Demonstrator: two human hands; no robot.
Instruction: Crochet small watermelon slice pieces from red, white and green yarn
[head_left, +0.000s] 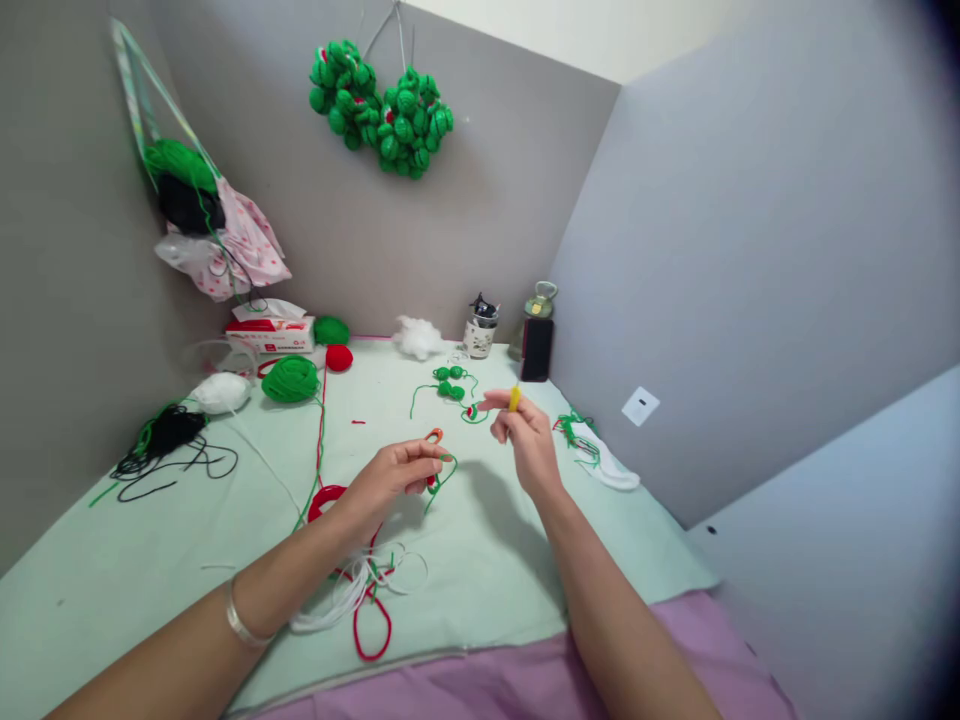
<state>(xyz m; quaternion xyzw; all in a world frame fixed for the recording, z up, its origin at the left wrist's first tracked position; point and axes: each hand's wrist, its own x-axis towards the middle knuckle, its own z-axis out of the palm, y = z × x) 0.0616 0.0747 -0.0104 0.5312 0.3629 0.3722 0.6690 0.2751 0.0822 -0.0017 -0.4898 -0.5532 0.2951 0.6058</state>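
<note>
My left hand [409, 468] is closed, pinching a small green-and-red crochet piece [433, 483] mostly hidden by the fingers. A loop of green yarn [453, 466] curves out from its fingertips. An orange loop-shaped thing [435, 436] shows just behind that hand; I cannot tell whether it is held. My right hand [529, 435] is raised to the right, apart from the left, its fingers curled around a yellow-handled crochet hook [514, 399] with a thin tip pointing up. Just beyond its fingertips lies a small red, white and green crochet piece [472, 411].
Green crocheted balls [450, 382] with yarn tails lie behind my hands. White cord [352, 590] and red yarn [373, 640] lie near my left forearm. Green [290, 380], white [221, 393] and black yarn [169, 440] sit left. A phone [537, 350] leans at the back right.
</note>
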